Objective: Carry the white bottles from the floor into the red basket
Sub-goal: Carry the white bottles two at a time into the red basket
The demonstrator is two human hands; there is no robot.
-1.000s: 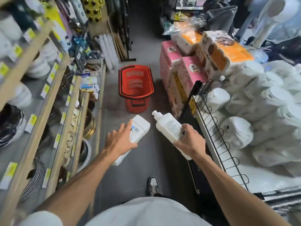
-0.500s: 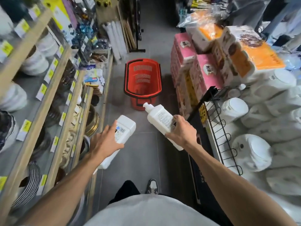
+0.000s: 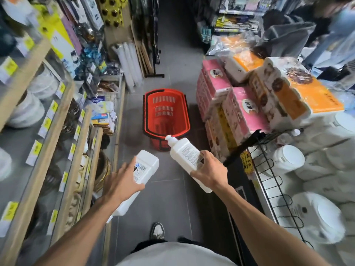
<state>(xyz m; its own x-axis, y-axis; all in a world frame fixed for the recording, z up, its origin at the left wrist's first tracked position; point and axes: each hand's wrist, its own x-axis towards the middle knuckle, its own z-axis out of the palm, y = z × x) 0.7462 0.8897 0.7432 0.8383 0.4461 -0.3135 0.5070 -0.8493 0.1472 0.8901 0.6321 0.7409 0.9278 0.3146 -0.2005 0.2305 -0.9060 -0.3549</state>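
Note:
The red basket stands on the grey aisle floor straight ahead, with nothing visible inside it. My left hand grips a white bottle with a barcode label, its flat base pointing forward. My right hand holds a second white bottle tilted, its capped neck pointing toward the basket's near rim. Both bottles are in the air, short of the basket.
Wooden shelves with bowls and price tags line the left side. Stacked pink and orange tissue packs and a black wire rack of white tubs crowd the right. A person stands at the far right. My shoe is below.
I have stepped forward along the aisle, so the basket is closer and larger. Both hands still hold their bottles, and the right bottle's cap now overlaps the basket's near rim.

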